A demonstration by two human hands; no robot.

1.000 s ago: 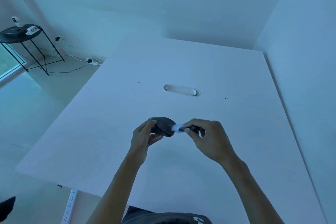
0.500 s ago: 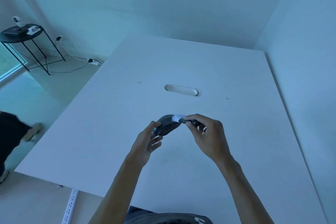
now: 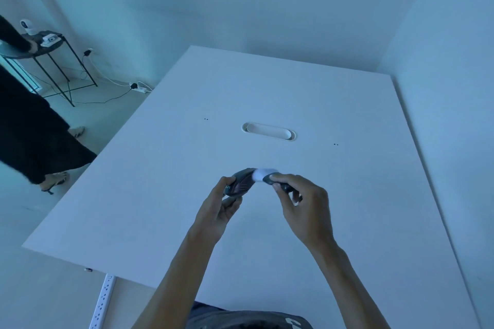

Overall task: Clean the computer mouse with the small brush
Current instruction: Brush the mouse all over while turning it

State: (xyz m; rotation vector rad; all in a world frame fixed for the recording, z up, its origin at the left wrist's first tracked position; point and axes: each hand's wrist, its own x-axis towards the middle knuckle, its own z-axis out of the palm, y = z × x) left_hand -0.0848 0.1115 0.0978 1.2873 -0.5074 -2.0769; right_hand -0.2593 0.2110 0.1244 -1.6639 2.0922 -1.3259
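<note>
Above the middle of the white table [image 3: 149, 181], my left hand [image 3: 217, 211] holds a dark grey computer mouse [image 3: 240, 181], tilted with its top turned toward me. My right hand [image 3: 302, 208] grips the dark handle of a small brush [image 3: 270, 177]. The brush's white bristles rest against the upper right end of the mouse. Part of the handle is hidden inside my fingers.
A white oval cable port [image 3: 268, 131] sits in the table beyond my hands. A wall runs along the table's right side. On the left, a person in black [image 3: 29, 136] stands by a black side table [image 3: 45, 48]. A power strip [image 3: 103, 302] lies on the floor.
The mouse has been tilted up and raised slightly, and the brush has slid from its right side to its upper end. A person in black has walked in on the left.
</note>
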